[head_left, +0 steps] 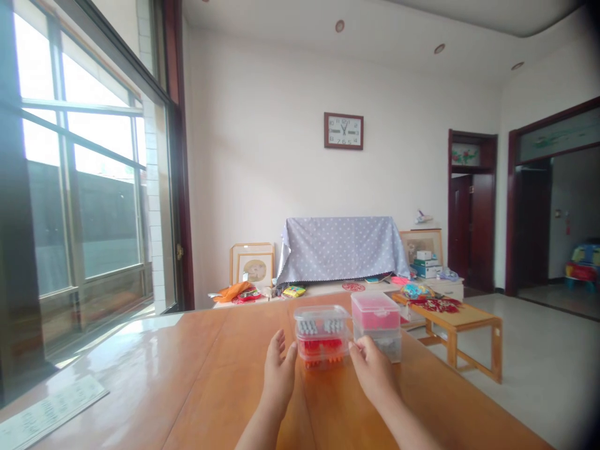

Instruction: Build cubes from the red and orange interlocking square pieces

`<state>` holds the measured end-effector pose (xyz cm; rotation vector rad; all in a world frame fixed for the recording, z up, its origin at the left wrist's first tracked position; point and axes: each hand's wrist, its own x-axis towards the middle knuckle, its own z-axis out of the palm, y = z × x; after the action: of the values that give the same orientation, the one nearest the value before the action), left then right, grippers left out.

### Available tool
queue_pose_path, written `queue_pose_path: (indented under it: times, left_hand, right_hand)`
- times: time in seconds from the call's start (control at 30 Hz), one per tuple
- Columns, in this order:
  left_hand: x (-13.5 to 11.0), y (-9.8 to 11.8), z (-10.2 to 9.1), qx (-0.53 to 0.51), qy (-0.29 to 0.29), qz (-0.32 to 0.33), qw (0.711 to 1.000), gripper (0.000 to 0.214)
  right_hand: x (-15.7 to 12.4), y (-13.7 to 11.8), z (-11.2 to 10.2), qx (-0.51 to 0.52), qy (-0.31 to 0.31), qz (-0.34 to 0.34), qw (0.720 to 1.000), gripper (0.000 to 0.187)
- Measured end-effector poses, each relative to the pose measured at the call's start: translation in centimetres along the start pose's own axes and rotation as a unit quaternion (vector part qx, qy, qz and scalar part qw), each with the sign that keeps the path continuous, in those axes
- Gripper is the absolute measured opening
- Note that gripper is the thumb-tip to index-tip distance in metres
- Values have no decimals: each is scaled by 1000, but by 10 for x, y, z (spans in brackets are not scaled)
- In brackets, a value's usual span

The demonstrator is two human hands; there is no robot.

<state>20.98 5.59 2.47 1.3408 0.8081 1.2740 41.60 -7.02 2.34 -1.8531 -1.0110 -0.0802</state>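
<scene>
Two stacked clear plastic boxes (323, 334) sit on the wooden table, the upper with small grey pieces inside, the lower with red and orange ones. My left hand (279, 372) is just left of this stack, thumb and fingers apart, nothing in it. At the stack's right side is my right hand (375, 369), fingers slightly bent and holding nothing I can see; whether its thumb touches the box edge I cannot tell. Behind it stand a lidded box with pink contents (375, 309) and a clear box with greyish contents (389, 345) under it.
The glossy table (234, 387) spans the foreground, with printed paper (51, 412) at its left. A low wooden bench (473, 322) stands to the right. At the wall, a grey dotted cloth (342, 250) covers something on a white cabinet. A window (94, 212) fills the left side.
</scene>
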Motion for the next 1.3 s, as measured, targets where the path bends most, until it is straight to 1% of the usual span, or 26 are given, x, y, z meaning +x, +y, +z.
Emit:
queue_pose_path:
  times: [0.07, 0.13, 0.23, 0.3, 0.37, 0.47, 0.53, 0.6, 0.67, 0.77, 0.87, 0.97, 1.03, 1.1, 1.17, 1.3]
  left_hand:
    - [2, 11, 6, 77, -2, 69, 995, 69]
    - [5, 24, 12, 158, -22, 118, 980, 68]
    - [12, 44, 19, 231, -58, 152, 959, 61]
    - [20, 53, 22, 250, -77, 168, 951, 54]
    - [28, 58, 24, 251, -100, 170, 948, 44]
    - [37, 60, 24, 253, -118, 183, 943, 34]
    - [40, 59, 23, 282, -124, 209, 928, 28]
    - [40, 59, 23, 316, -131, 235, 910, 23]
    - [40, 60, 24, 335, -135, 254, 897, 19]
    - [38, 64, 24, 337, -134, 274, 891, 15]
    - [34, 71, 20, 318, -118, 300, 892, 15]
    - [23, 79, 5, 301, -92, 320, 894, 16]
    - [12, 84, -14, 297, -76, 325, 895, 17]
    - [-2, 85, -38, 303, -60, 322, 895, 19]
    - [-18, 83, -66, 320, -51, 303, 896, 20]
    - [-49, 70, -118, 343, -67, 252, 903, 21]
  right_hand:
    - [-1, -2, 1, 26, 3, -10, 1000, 28]
    - [-3, -3, 3, 48, 3, -14, 999, 27]
    - [-6, -4, 6, 74, 0, -22, 997, 27]
    - [-6, -3, 8, 86, -4, -24, 996, 27]
    - [-6, -1, 10, 93, -6, -24, 995, 28]
    - [-5, 2, 13, 89, -10, -24, 996, 30]
    - [-4, 3, 13, 83, -18, -27, 996, 30]
    - [-4, 3, 13, 78, -22, -31, 996, 31]
    - [-4, 3, 11, 74, -20, -35, 996, 31]
    - [-4, 2, 10, 69, -13, -44, 997, 31]
    - [-3, 2, 9, 68, -9, -56, 996, 30]
    - [-4, 1, 7, 65, -7, -66, 996, 30]
    - [-6, -3, 5, 66, -6, -78, 995, 31]
    - [-12, -9, 3, 72, -9, -97, 993, 32]
    - [-19, -16, 3, 79, -16, -118, 990, 32]
    - [-36, -31, 10, 72, -28, -162, 984, 31]
